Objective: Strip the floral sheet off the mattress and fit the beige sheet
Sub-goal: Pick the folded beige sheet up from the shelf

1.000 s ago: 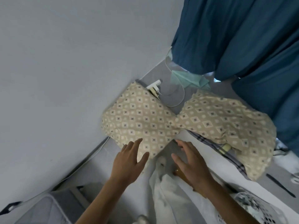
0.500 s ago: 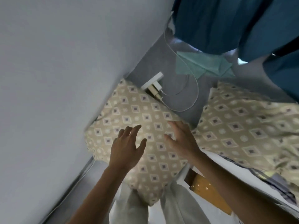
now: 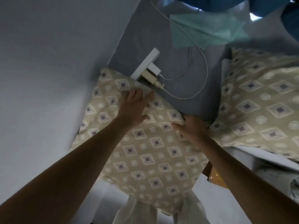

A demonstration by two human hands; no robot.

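A beige pillow (image 3: pixel 145 152) with a diamond pattern lies in the corner against the grey walls. My left hand (image 3: pixel 134 107) rests flat on its upper part, fingers stretched toward the wall socket. My right hand (image 3: pixel 193 126) grips the pillow's right edge, thumb on top and fingers tucked out of sight behind it. A second pillow (image 3: pixel 262 107) in the same beige pattern lies to the right, untouched. The bare white mattress (image 3: pixel 267 160) shows under that one. No floral sheet is visible.
A white wall socket (image 3: pixel 145 63) with two chargers and a looping white cable (image 3: pixel 205 68) sits just above the pillow. A teal cloth (image 3: pixel 205 28) and blue curtain hang at the top. A wooden board (image 3: pixel 215 177) and white fabric (image 3: pixel 134 212) lie below.
Both hands have reached farther up the pillow. The left hand now lies near the socket, and the right hand has closed on the pillow's right edge. The view has moved closer.
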